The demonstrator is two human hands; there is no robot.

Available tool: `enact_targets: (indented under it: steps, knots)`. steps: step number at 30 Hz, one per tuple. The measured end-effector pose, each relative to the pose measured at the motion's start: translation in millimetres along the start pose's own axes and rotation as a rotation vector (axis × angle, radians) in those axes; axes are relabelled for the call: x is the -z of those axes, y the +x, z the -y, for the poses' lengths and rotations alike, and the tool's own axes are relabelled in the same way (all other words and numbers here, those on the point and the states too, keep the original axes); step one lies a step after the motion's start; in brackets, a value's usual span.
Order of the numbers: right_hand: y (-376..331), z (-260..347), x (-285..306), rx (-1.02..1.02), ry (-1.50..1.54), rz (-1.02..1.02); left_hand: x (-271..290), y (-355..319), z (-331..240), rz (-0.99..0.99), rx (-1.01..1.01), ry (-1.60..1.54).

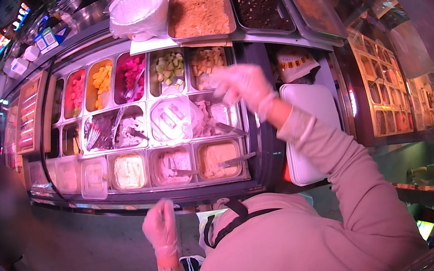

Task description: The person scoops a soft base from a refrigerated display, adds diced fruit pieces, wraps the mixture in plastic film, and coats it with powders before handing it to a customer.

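Observation:
My gloved right hand (243, 88) reaches over the right side of the tray wells, at the metal pan of tan cubed pieces (207, 64). Motion blurs its fingers, so I cannot make out whether they hold anything. Below it is a well with a spoon (230, 128) lying in it. In a clear glove, my left hand (160, 225) hangs in front of the counter with its fingers curled in, and nothing shows in it. A round clear lid (171, 119) lies over a middle well, beside the pan under my right hand.
Pans of pink (74, 95), yellow (100, 85) and magenta cubes (130, 78) fill the back row. Creamy spreads (128, 171) sit in the front. Behind stand a crumb tray (200, 14), a dark tray (261, 8) and a plastic-lined bowl (139, 13). A white lid (310, 158) lies at right.

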State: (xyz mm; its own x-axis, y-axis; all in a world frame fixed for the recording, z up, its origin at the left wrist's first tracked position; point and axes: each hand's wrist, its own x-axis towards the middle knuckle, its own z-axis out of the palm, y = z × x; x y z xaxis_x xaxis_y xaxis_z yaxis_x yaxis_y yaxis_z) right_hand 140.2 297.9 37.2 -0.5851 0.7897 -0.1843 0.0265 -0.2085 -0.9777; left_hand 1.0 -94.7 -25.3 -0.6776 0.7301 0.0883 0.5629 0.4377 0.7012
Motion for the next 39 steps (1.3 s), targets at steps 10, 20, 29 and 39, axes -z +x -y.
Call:
enact_targets:
  steps: [10, 20, 29, 39]
  knots:
    - [160, 11, 68, -0.348, 0.152, -0.366, -118, 271, -145, -0.056, -0.841, -0.145]
    - [192, 80, 82, -0.265, -0.054, -0.268, -184, 402, -151, -0.058, -1.037, 0.118]
    - [191, 75, 90, -0.224, -0.081, -0.251, -195, 440, -158, 0.276, -0.892, 0.338]
    - [199, 76, 93, -0.257, -0.007, -0.138, -189, 428, -150, 0.057, -0.862, 0.388]
